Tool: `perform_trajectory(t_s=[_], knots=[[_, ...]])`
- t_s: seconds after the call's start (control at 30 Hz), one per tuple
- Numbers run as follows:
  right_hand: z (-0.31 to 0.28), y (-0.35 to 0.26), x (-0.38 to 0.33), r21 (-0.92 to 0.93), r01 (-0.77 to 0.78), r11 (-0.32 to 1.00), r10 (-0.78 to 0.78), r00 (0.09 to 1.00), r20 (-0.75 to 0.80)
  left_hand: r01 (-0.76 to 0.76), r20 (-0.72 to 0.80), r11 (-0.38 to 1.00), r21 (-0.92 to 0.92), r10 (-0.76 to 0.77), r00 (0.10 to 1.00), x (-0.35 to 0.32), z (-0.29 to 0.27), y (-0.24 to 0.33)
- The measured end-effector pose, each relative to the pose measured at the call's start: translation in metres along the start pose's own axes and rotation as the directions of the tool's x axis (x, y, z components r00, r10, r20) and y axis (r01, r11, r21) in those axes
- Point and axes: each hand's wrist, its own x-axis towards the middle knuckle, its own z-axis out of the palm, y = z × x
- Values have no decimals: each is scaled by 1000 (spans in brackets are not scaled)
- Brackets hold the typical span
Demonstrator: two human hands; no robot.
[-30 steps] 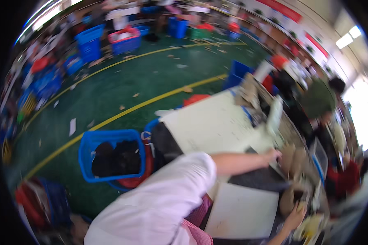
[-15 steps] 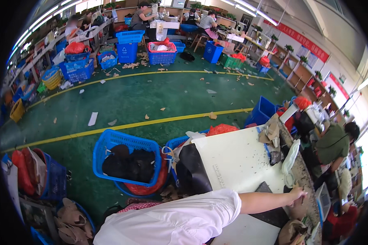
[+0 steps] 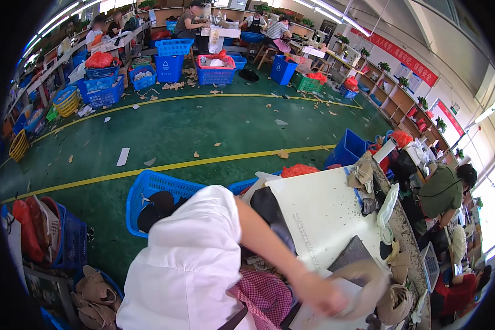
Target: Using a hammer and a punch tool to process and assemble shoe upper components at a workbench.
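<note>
Head view: a workshop floor seen from above, with the person's arm reaching across a work surface at lower right.
Floor (image 3: 203, 132): green, crossed by yellow lines and littered with small scraps; blue crates stand along the far side near seated workers.
Table (image 3: 319, 214): white top with a ruler strip along its near edge, probably there for measuring pieces at the work spot.
Arm: one arm in a white short sleeve (image 3: 187, 264) comes from the lower edge and crosses the table to the right. Which arm it is I cannot tell for certain; from its side and reach I judge it the left.
Blue basket (image 3: 148, 192): on the floor just beside the table, dark pieces inside, likely kept within arm's reach.
Checked cloth (image 3: 264, 294): red and white, below the arm at the table's near edge.
Tan piece (image 3: 368, 278): soft, beige and blurred, lying over a dark grey sheet (image 3: 353, 253) on the table; this is the thing in hand.
Left hand (image 3: 322, 294): at the tan piece's near edge and touching it. The fingers are too blurred to show whether they are apart or closed.
Right hand: not seen.
Shoe parts (image 3: 396, 305): beige moulded shapes piled at the table's right edge.
</note>
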Motion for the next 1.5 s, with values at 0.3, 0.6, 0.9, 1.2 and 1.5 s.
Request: perform_trajectory(t_s=[0.3, 0.6, 0.9, 1.2, 1.5], knots=[[43, -64, -29, -87, 9, 996, 11, 974, 228, 14, 434, 998, -53, 10, 901, -64, 49, 61], [31, -43, -22, 125, -39, 991, 4, 963, 268, 305, 207, 927, -219, -262, 943, -54, 44, 47], [37, -25, 19, -377, 7, 926, 82, 972, 220, 589, 390, 422, -689, -469, 793, -39, 85, 40], [31, -50, 28, 0, -202, 979, 187, 908, 376, 781, 264, 173, -600, -879, 398, -1, -21, 30], [53, -66, 22, 6, -29, 1000, 27, 963, 270, 685, 268, 412, -601, -703, 658, 1, -5, 36]])
